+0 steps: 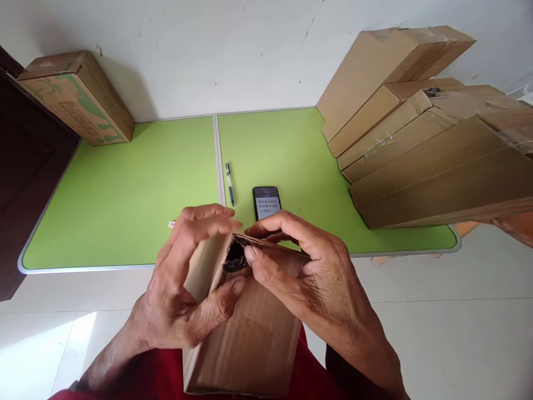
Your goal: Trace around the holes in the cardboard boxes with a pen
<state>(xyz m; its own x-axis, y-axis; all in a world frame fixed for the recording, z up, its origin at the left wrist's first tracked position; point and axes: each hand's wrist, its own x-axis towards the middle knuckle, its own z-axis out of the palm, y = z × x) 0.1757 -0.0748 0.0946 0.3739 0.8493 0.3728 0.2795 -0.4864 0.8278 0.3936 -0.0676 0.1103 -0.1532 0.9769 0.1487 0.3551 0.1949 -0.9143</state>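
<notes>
I hold a long brown cardboard box (254,339) upright against my lap, its open end up. My left hand (187,278) is wrapped round the top left of the box, thumb pressed on its front face. My right hand (308,278) grips the top right edge, its thumb at the opening, where something dark (235,258) shows inside. Both hands are closed on the box.
A green table (137,189) lies ahead with a black phone (266,203), screen lit, and a pen (229,183) near its middle seam. A printed carton (77,97) stands at the back left. Several long cardboard boxes (416,139) are stacked at the right. White wall behind, pale tiled floor below.
</notes>
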